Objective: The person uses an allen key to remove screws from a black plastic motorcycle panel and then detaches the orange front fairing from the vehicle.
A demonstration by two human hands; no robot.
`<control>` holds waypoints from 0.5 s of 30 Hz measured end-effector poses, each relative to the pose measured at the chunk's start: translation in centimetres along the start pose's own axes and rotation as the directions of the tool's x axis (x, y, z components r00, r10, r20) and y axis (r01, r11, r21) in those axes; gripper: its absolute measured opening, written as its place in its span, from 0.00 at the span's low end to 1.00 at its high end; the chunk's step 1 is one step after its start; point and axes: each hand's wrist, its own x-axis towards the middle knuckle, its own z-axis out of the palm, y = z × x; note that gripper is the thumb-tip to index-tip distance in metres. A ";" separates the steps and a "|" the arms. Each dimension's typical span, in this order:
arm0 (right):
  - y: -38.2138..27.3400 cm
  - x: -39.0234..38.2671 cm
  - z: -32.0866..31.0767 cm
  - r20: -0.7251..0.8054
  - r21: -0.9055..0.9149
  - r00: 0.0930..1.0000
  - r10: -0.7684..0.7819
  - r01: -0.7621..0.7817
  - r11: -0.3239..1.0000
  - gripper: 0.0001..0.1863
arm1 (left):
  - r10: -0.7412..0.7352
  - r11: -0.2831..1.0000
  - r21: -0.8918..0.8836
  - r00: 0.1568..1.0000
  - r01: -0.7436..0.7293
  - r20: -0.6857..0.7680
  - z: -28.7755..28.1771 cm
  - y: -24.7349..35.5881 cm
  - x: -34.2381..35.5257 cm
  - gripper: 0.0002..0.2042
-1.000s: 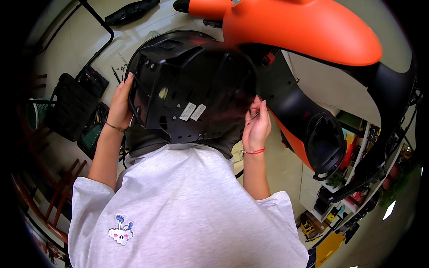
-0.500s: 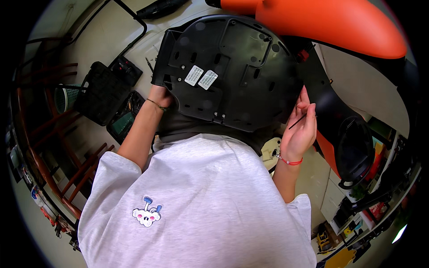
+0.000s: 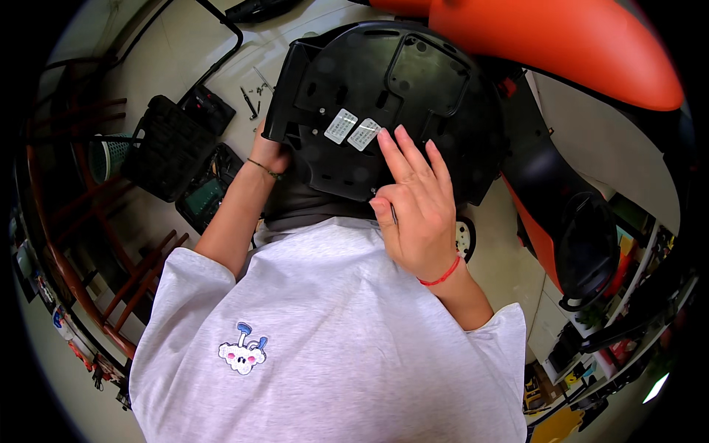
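Observation:
A large rounded black plastic panel (image 3: 354, 81) lies tilted over my lap, with two white labels (image 3: 352, 131) on its face. My left hand (image 3: 272, 153) grips its left edge; the fingers are hidden behind it. Over the panel's near side is my right hand (image 3: 421, 214). Three of its fingers stretch across the surface toward the labels, while the index finger curls in near the thumb. A thin dark rod (image 3: 394, 214), mostly hidden, is held between them. Just beyond the thumb tip sits a small silver screw (image 3: 374, 190) in the panel.
An orange and black padded part (image 3: 546, 44) stands at the far right. On the floor to the left are an opened black tool case (image 3: 166, 148), a power drill (image 3: 210, 109), and small loose screws (image 3: 258, 90). A green basket (image 3: 111, 159) and brown wooden furniture (image 3: 66, 244) stand farther left.
My right hand has moved left from the panel's right edge to over its near face, bringing the rod along. The panel has shifted slightly right, uncovering loose screws on the floor.

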 end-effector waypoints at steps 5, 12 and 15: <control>-1.3 1.0 1.1 0.039 -0.118 0.999 0.010 -0.006 0.993 0.11 | 0.057 0.998 0.040 0.998 -0.057 0.004 0.9 0.1 -0.8 0.16; -4.0 2.6 3.3 0.089 -0.008 0.995 -0.037 0.038 0.999 0.10 | 0.054 0.999 0.006 0.998 -0.054 0.032 0.2 0.2 -0.4 0.16; -4.0 2.2 2.3 0.217 0.211 0.972 -0.095 0.048 0.976 0.08 | 0.028 0.999 0.019 1.000 -0.028 -0.004 1.6 0.1 -0.5 0.17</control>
